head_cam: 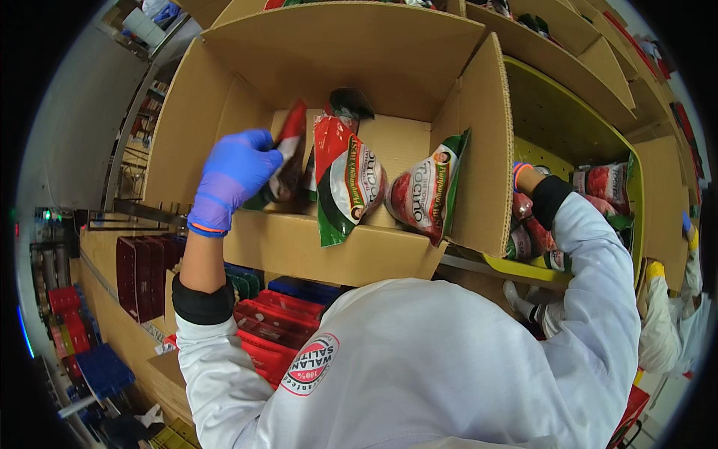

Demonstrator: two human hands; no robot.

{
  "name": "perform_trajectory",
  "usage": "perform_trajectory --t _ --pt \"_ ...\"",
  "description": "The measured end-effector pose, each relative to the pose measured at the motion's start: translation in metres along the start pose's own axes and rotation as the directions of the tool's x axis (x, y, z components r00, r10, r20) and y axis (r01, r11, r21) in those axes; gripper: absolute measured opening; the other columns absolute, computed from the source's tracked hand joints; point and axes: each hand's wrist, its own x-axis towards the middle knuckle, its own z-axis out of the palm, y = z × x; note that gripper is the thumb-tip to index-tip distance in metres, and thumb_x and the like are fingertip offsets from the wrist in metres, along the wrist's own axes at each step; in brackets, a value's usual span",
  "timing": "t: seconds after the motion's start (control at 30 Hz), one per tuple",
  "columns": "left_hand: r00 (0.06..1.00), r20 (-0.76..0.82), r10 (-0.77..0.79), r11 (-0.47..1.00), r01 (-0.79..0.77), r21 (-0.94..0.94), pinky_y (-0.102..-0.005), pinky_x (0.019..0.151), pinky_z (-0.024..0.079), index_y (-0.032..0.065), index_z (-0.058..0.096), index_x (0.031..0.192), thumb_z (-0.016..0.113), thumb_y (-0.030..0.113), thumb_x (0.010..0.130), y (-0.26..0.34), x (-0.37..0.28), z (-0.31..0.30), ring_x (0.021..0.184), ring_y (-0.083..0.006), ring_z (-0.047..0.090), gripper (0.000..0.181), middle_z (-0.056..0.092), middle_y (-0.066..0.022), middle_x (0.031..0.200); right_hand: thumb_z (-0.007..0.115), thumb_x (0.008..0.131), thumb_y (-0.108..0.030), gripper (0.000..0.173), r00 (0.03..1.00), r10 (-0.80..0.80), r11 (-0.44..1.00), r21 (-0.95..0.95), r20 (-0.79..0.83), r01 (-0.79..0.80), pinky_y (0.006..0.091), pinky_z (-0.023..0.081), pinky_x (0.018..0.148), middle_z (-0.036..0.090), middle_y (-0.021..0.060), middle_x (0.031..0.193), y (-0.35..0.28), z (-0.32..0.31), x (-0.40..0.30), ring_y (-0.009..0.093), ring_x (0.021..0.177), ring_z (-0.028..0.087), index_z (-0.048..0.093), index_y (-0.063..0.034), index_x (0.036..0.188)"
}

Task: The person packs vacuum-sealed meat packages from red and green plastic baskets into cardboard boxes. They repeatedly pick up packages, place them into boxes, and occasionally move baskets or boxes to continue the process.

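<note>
My left hand (pixel 238 174), in a blue glove, is at the left side of an open cardboard box (pixel 331 252). Its curled fingers grip the edge of a blurred plastic tocino pack (pixel 289 160), which stands tilted inside. Two more red, white and green tocino packs, a middle pack (pixel 345 174) and a right pack (pixel 429 193), lean at the front of the box. Behind them stands a partly hidden pack (pixel 350 106). My right hand (pixel 524 175) reaches into a yellow plastic crate (pixel 636 213); the box wall hides its fingers.
Several meat packs (pixel 603 182) lie in the yellow crate. More cardboard boxes (pixel 561 45) stand beyond it. Red crates (pixel 275 320) are below the box, and a dark red crate (pixel 143 278) is at left. Another person's sleeve (pixel 659 320) shows at far right.
</note>
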Motion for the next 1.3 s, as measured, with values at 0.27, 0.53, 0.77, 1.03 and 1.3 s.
perform_trajectory --t 0.27,0.53,0.77,1.03,1.3 --pt "0.984 -0.169 0.055 0.937 0.008 0.349 -0.0427 0.084 0.049 0.0284 0.039 0.139 0.057 0.01 0.08 0.002 0.055 0.004 0.102 -0.0355 0.057 0.065 0.056 -0.017 0.114 0.062 0.081 -0.04 0.034 0.978 -0.095 0.995 0.0 0.183 0.097 0.0416 0.049 0.076 0.066 0.0169 0.095 -0.018 0.025 -0.048 0.036 0.087 0.062 0.068 -0.0118 0.1" --pt "0.976 -0.098 0.195 0.969 -0.176 0.171 -0.0427 0.087 0.047 0.0253 0.044 0.135 0.051 0.018 0.088 0.003 0.093 0.019 0.103 -0.0368 0.058 0.049 0.059 -0.0182 0.116 0.057 0.086 -0.025 0.022 0.807 0.342 0.94 0.184 -0.481 -0.288 0.0353 0.05 0.072 0.068 0.0127 0.085 -0.017 -0.033 -0.155 0.027 0.077 0.065 0.07 -0.0076 0.091" --pt "0.989 0.049 0.138 0.989 -0.141 0.047 -0.0424 0.086 0.047 0.0107 0.047 0.129 0.056 0.028 0.088 -0.014 0.057 -0.006 0.101 -0.0396 0.058 0.045 0.061 -0.0224 0.11 0.051 0.095 -0.034 0.033 0.118 0.665 0.677 0.662 -0.737 0.32 0.0268 0.044 0.061 0.06 0.004 0.072 -0.052 -0.133 -0.297 0.015 0.059 0.053 0.058 -0.0063 0.079" --pt "0.911 -0.192 0.366 0.927 -0.375 -0.007 -0.0472 0.071 0.049 0.0091 0.052 0.116 0.051 0.018 0.088 0.018 -0.001 0.042 0.082 -0.0388 0.061 0.029 0.064 -0.0189 0.089 0.055 0.089 -0.043 0.036 0.014 0.26 0.814 0.227 -0.966 0.535 0.0315 0.043 0.066 0.055 0.0057 0.076 -0.218 -0.224 -0.239 0.016 0.068 0.051 0.055 -0.0075 0.085" --pt "0.81 -0.44 0.386 0.912 -0.408 0.049 -0.0443 0.063 0.05 0.0097 0.053 0.119 0.053 0.009 0.081 0.01 -0.048 0.056 0.08 -0.0361 0.062 0.038 0.062 -0.0158 0.085 0.059 0.084 -0.052 0.045 0.414 0.182 0.358 0.452 -0.892 0.817 0.0362 0.042 0.071 0.051 0.0074 0.081 -0.348 -0.291 0.046 0.018 0.078 0.049 0.051 -0.0088 0.092"
